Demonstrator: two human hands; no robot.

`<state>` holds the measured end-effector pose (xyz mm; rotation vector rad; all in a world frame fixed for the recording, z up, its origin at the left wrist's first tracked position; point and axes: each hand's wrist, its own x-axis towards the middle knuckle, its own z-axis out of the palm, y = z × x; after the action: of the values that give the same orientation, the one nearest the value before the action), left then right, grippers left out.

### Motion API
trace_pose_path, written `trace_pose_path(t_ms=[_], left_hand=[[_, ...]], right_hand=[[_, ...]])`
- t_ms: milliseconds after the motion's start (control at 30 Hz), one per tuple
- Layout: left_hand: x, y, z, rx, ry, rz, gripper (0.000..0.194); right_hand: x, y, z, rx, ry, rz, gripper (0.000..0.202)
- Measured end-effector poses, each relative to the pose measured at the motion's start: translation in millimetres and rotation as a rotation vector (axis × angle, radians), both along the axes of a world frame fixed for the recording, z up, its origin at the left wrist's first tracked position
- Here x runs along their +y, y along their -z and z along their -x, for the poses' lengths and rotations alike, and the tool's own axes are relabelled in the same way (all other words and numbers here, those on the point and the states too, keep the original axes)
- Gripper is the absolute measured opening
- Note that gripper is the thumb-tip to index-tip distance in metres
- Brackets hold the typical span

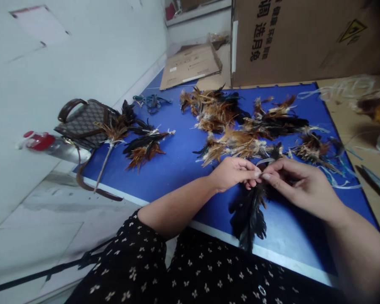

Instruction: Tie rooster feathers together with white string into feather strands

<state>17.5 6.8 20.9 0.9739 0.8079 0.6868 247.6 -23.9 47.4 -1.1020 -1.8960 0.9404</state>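
My left hand [234, 174] and my right hand [300, 183] meet near the table's front edge, thumbs and forefingers pinched closed with the tips almost touching. Below the fingers hangs a bunch of black feathers [251, 215], its upper end between my hands. A thin whitish strip [265, 161] curves just above the fingertips. What exactly each pinch grips is partly hidden by the fingers. Just beyond my hands lie piles of brown and black feathers [240, 141]. A smaller feather bunch [147, 141] rests to the left.
The blue table top [174, 173] carries a patterned handbag [88, 120] at its left end, beside a red-capped bottle [46, 141]. Blue strips [152, 102] lie farther back. A large cardboard box [304, 42] stands behind. Scissors [375, 181] sit at the right.
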Motion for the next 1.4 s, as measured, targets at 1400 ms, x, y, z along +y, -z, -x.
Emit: trace_pose_path(t_ms=[1400], left_hand=[[-13, -0.3, 4, 0.415, -0.042, -1.088, 0.016]], right_hand=[[13, 13.5, -5, 0.222, -0.06, 0.397, 0.042]])
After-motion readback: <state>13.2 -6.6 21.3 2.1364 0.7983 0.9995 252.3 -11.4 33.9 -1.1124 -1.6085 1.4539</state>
